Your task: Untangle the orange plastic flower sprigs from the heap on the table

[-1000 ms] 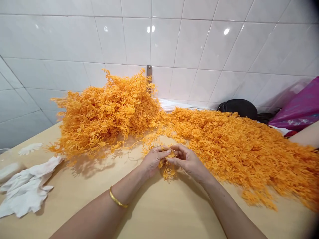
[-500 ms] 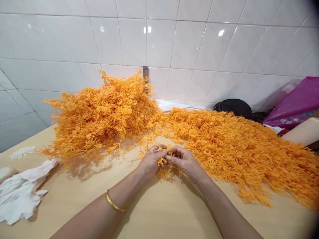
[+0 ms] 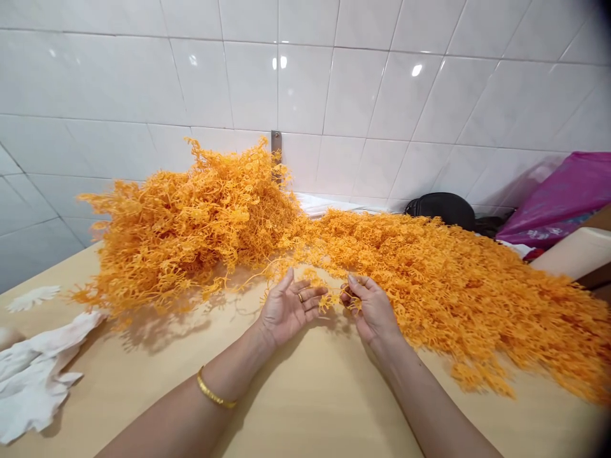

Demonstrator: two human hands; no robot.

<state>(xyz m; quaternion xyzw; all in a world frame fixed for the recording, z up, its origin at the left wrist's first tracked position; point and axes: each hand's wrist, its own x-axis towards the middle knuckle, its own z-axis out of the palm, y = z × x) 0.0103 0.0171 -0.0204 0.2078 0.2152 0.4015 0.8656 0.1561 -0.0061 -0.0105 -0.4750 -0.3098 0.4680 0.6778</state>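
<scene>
My left hand [image 3: 289, 307] lies palm up at the middle of the wooden table [image 3: 305, 407], fingers spread, a small orange plastic sprig [image 3: 329, 301] touching its fingertips. My right hand [image 3: 370, 305] is just right of it, fingers curled in a pinch on the same sprig. A tall tangled heap of orange plastic sprigs [image 3: 191, 222] rises behind my left hand. A lower, wide spread of orange sprigs [image 3: 453, 286] stretches off to the right behind my right hand.
White cloth pieces [image 3: 33, 375] lie at the table's left edge. A black bag [image 3: 439, 208] and a magenta plastic bag [image 3: 563, 197] sit at the back right against the white tiled wall. Another person's forearm [image 3: 573, 251] shows at the far right.
My hands were together, both pinching a sprig cluster. They have drawn apart; my left hand has turned palm up and opened, and the view has shifted a little.
</scene>
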